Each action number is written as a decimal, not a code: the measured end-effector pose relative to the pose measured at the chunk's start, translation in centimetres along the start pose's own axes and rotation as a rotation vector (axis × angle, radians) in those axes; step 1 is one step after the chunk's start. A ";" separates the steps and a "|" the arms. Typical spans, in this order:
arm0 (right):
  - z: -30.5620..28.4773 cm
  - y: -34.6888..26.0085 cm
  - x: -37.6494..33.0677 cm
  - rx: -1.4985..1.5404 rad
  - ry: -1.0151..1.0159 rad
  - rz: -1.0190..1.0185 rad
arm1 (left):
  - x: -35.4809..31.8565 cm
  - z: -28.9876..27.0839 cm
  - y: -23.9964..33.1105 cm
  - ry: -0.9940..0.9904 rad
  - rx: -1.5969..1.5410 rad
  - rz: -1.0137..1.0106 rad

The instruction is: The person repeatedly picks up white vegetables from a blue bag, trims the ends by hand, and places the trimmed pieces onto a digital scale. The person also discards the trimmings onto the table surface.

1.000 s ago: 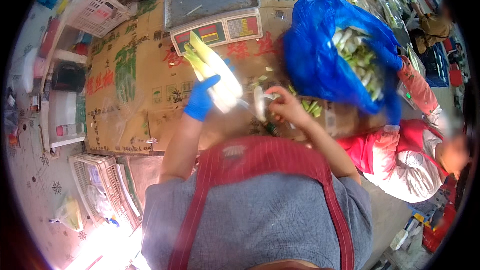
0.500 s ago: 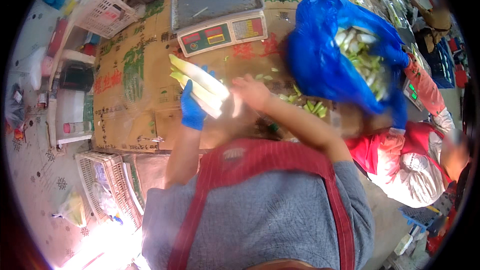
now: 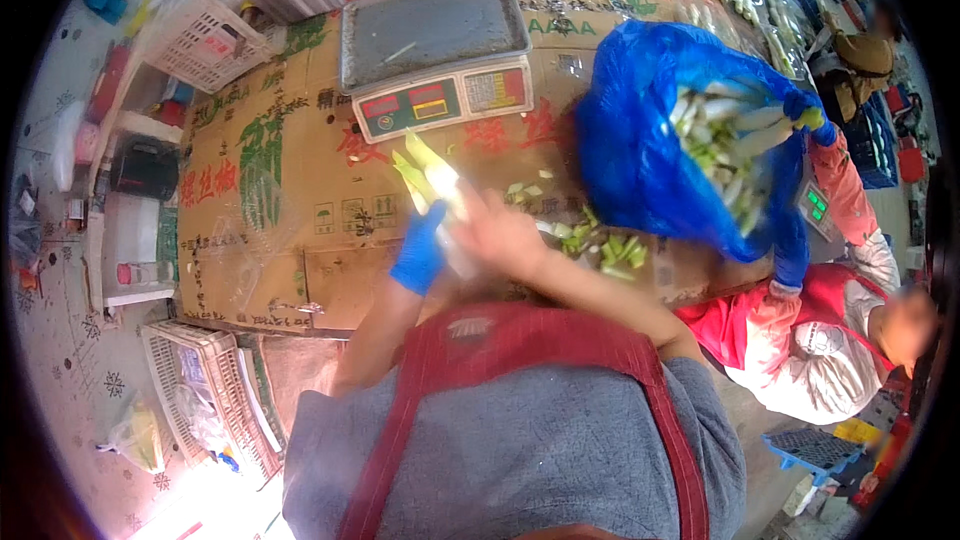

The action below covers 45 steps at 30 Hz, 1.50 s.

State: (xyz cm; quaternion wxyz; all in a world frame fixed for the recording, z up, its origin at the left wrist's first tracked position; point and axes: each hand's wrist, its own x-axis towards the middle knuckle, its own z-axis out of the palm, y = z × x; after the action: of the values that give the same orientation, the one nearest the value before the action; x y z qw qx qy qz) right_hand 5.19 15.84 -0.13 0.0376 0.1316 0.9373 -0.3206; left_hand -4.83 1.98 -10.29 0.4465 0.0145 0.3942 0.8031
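A pale bunch of leeks (image 3: 432, 182), white stalks with yellow-green tips pointing far, lay over a cardboard-covered table (image 3: 280, 190), just near a weighing scale (image 3: 435, 50). The blue-gloved left hand (image 3: 418, 252) gripped its stalks; the bare right hand (image 3: 500, 230) wrapped over them, blurred.

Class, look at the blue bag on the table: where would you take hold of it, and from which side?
Probably at the blue bag's open rim, from the right. Its mouth faces that way with pale stalks poking out, so gripping the rim bunches it shut; the rounded closed end offers little to grasp.
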 end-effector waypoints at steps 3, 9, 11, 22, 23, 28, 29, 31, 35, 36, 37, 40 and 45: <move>-0.5 0.6 -1.3 -0.010 -0.004 -0.048 | 0.0 1.7 0.0 0.030 0.089 -0.052; -1.2 5.9 -4.1 0.681 0.258 0.035 | -0.8 2.7 0.6 -0.047 -0.222 -0.059; 0.1 6.6 -6.4 0.919 0.033 0.202 | -0.7 3.2 1.3 -0.004 -0.207 -0.120; 2.8 10.2 -11.4 -0.022 -0.056 0.170 | -0.9 -0.1 0.4 -0.051 -0.168 -0.184; 3.4 10.3 -11.8 -0.035 -0.032 0.148 | -1.3 0.1 1.0 -0.014 -0.103 -0.165; 3.5 9.1 -12.8 -0.036 -0.119 0.092 | -2.2 1.2 4.4 -0.012 0.314 -0.041; 3.3 8.7 -12.3 -0.017 -0.113 0.122 | -2.5 1.5 5.1 -0.009 0.410 -0.036; 4.8 10.7 -12.2 0.046 -0.029 0.019 | -3.0 1.7 5.6 -0.021 0.583 0.012; 3.4 12.0 -12.5 0.379 0.166 0.103 | -5.0 4.1 6.4 -0.044 0.783 0.055; 2.3 11.1 -12.4 0.416 0.154 0.103 | -5.3 4.6 6.3 -0.050 0.826 0.065; 1.0 9.6 -12.1 0.456 0.142 0.104 | -5.7 4.8 6.0 -0.055 0.870 0.072; -3.3 4.5 -10.9 0.352 0.090 0.045 | -6.1 4.4 4.8 -0.076 1.072 0.035; -2.7 3.3 -9.1 0.251 0.069 -0.041 | -6.3 6.4 3.5 -0.145 1.224 -0.011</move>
State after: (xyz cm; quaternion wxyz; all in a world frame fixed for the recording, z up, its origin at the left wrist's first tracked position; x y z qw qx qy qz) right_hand 14.93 18.00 1.49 -0.0181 0.1268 0.8930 -0.4314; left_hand -1.10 0.33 -1.61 0.3869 0.3207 0.7524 0.4259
